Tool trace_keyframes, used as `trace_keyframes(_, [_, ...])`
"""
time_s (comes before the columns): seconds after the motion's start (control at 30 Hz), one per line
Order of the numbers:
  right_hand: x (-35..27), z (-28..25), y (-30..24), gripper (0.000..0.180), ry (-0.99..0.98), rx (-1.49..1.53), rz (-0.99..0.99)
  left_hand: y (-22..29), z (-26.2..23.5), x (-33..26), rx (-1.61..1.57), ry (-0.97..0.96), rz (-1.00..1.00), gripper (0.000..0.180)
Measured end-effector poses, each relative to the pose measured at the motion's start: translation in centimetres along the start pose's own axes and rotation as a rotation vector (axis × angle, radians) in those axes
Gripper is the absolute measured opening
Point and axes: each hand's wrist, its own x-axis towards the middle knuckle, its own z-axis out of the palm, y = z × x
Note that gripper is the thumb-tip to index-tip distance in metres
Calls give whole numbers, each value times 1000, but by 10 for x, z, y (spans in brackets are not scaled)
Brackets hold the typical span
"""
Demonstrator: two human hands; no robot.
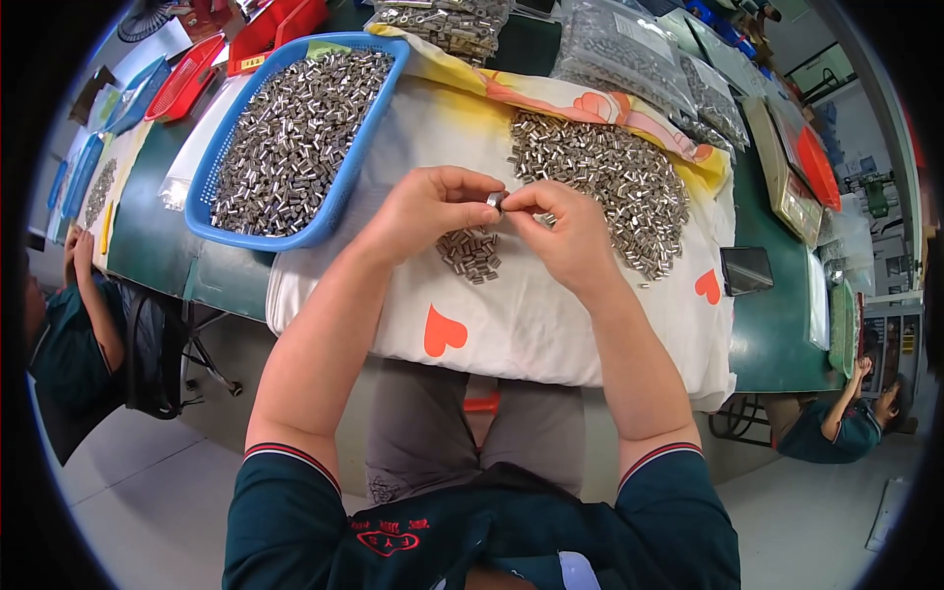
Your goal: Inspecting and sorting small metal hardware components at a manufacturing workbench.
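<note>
Between the fingertips of both hands, over the middle of the cloth, is a small shiny metal sleeve (495, 200). My left hand (440, 206) pinches it from the left with thumb and forefinger. From the other side my right hand (558, 222) closes its thumb and forefinger at the piece. Just below the hands lies a small pile of metal sleeves (469, 258), partly covered by my left hand. A larger heap of the same short cylinders (629, 187) spreads to the right of my right hand.
A blue plastic basket (202, 202) full of metal sleeves stands at the left. White cloth with red hearts (541, 339) covers part of the green table (782, 329). Bagged parts (629, 54) lie at the back, a dark flat object (746, 269) at right. Co-workers (84, 315) sit at both sides.
</note>
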Motion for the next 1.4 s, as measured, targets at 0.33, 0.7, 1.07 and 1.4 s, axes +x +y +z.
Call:
trace_keyframes(0.33, [-3, 12, -3, 5, 90, -301, -154, -6, 3, 1, 115, 62, 29, 28])
trace_keyframes(0.7, [-2, 0, -3, 10, -18, -114, 43, -1, 0, -2, 85, 24, 11, 27])
trace_keyframes(1.07, [3, -33, 21, 7, -136, -613, -23, -8, -2, 2, 80, 41, 15, 26])
trace_keyframes(1.4, [-6, -30, 24, 6, -116, -728, -42, -8, 5, 6, 154, 40, 54, 26])
